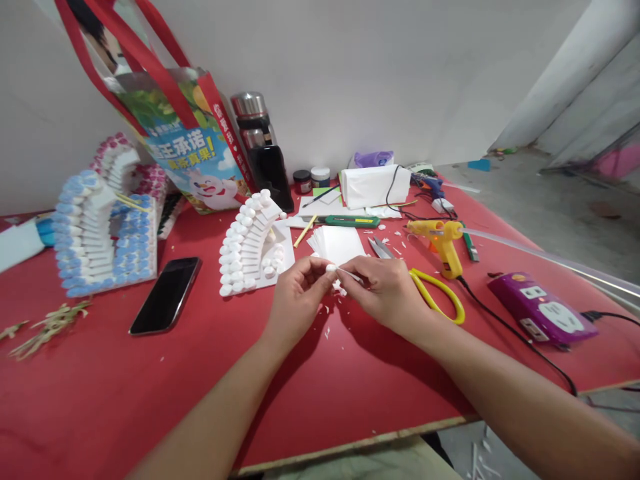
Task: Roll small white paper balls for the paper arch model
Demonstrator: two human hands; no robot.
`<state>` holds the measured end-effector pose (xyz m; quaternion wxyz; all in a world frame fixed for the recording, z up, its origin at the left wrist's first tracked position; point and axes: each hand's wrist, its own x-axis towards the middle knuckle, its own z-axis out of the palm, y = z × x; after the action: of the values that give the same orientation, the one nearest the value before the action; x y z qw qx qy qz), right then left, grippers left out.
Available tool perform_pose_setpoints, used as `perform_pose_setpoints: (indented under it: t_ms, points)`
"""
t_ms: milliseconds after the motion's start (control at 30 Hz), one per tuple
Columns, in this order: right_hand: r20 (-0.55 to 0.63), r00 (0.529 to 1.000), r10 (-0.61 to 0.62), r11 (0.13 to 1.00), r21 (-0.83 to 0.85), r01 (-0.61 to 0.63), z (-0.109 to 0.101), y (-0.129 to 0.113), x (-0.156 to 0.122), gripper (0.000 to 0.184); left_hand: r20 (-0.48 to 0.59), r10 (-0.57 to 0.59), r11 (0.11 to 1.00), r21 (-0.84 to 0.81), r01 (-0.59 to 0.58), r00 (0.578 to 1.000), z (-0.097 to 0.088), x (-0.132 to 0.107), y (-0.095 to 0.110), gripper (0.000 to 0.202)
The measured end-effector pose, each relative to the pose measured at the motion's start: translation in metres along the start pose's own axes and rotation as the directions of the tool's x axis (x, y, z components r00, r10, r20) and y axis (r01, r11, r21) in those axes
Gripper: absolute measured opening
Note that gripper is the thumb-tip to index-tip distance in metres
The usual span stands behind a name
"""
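Observation:
My left hand [299,298] and my right hand [386,288] meet over the red table [210,393], fingers pinched together on a small white cotton swab [336,270]. Its rounded white tip shows at my left fingertips; the thin stick runs toward my right fingers. Just behind the hands lies a stack of white paper squares [337,244]. To the left of them stands a white model staircase [253,243] edged with white swab tips.
A black phone [167,295] lies left of my hands. A blue-tipped model [103,233] and a printed bag [190,147] stand further left. Yellow-handled scissors [430,287], a yellow glue gun [443,243], a purple power strip [543,310] and cables fill the right side.

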<state>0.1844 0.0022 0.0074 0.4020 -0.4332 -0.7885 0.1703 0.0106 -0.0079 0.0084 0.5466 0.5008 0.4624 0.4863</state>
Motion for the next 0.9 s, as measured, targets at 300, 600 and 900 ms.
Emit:
perform_pose_setpoints:
  t_ms: [300, 600, 900]
  points:
    - [0.097, 0.992, -0.080, 0.996, 0.037, 0.077, -0.004, 0.003, 0.000, 0.023, 0.046, -0.053, 0.996, -0.072, 0.056, 0.998, -0.006, 0.004, 0.007, 0.029]
    - [0.140, 0.985, -0.101, 0.995, 0.006, 0.101, -0.008, 0.005, 0.002, 0.023, 0.080, 0.023, 0.995, 0.099, -0.031, 0.996, -0.011, 0.000, 0.005, 0.013]
    - [0.082, 0.991, -0.109, 0.994, 0.043, 0.105, -0.012, -0.001, 0.002, 0.022, 0.099, 0.042, 0.997, 0.067, -0.049, 0.994, -0.012, 0.003, 0.008, 0.018]
